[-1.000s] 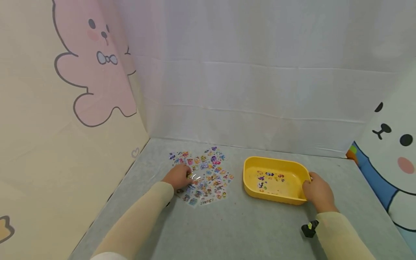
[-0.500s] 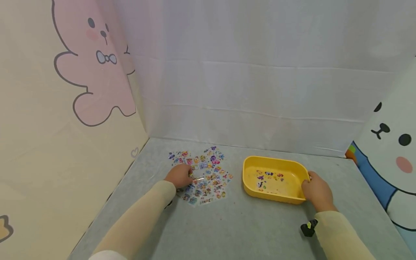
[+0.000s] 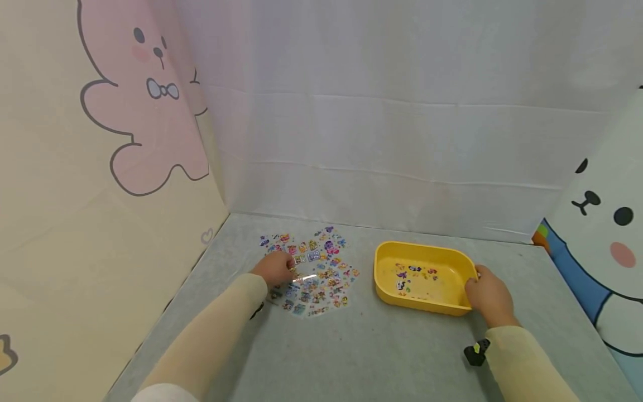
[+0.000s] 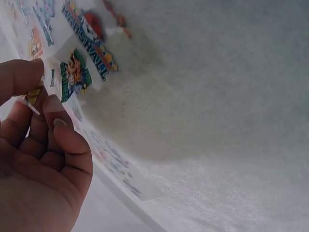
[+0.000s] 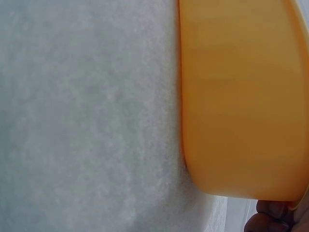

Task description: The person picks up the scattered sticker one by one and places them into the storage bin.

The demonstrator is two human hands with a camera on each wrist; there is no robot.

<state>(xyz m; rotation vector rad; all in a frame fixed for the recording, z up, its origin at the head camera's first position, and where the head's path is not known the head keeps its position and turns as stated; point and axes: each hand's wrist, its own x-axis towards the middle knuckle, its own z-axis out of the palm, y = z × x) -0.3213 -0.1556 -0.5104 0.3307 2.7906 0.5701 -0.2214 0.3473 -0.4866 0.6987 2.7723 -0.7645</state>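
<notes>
My left hand (image 3: pixel 275 268) is over the left side of a spread of transparent sticker sheets (image 3: pixel 326 298) printed with small colourful cartoon figures. In the left wrist view, thumb and forefinger pinch the edge of a clear sticker sheet (image 4: pixel 76 75), and a gold-coloured print shows between them. A strip of glare lies on the plastic beside the fingertips. At the right, my right hand (image 3: pixel 489 296) grips the right end of a yellow plastic tray (image 3: pixel 426 305). Small stickers (image 3: pixel 414 268) lie on the tray's floor. The right wrist view shows the tray's side wall (image 5: pixel 246 106) and part of the fingers.
A grey cloth-like surface (image 3: pixel 351 357) covers the table. White sheeting (image 3: pixel 402 139) hangs behind it, and cartoon-printed sheeting stands at the left (image 3: pixel 50 234) and right (image 3: pixel 610 268). A small black device (image 3: pixel 476 353) sits at the right wrist.
The left hand has shifted slightly, and the lifted plastic and its glare beside the fingers have changed shape. The right hand and the tray look the same.
</notes>
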